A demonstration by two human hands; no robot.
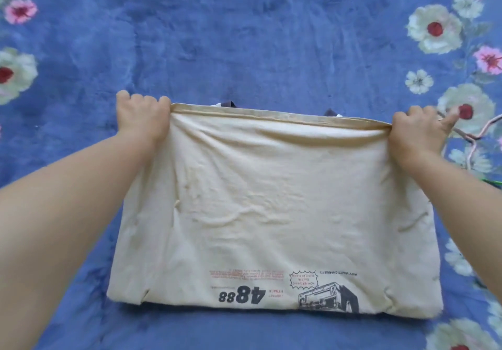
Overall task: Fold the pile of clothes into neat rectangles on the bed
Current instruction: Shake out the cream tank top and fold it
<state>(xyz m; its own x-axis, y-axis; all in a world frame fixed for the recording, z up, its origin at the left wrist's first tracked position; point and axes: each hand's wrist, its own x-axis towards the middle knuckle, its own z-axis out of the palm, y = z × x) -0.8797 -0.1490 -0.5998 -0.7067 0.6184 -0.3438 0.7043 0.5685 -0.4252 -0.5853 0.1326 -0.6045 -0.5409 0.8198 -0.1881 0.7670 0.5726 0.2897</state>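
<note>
— Where do we have the cream cotton T-shirt with the black printed graphic (271,200)?
— Flat on the blue floral bedspread (244,37), graphic at its near edge.
— And our hands?
— Our left hand (142,116) and right hand (415,129) grip the shirt's far hem, one per corner, fingers curled around it.

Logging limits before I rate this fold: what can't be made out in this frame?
- Head view: the fingers of the left hand and right hand curl under the cream T-shirt's far hem, so their tips are hidden.
- The dark fabric behind that hem is mostly covered.
- The small red print is too small to read.
- The hanger runs off the right edge.
</note>
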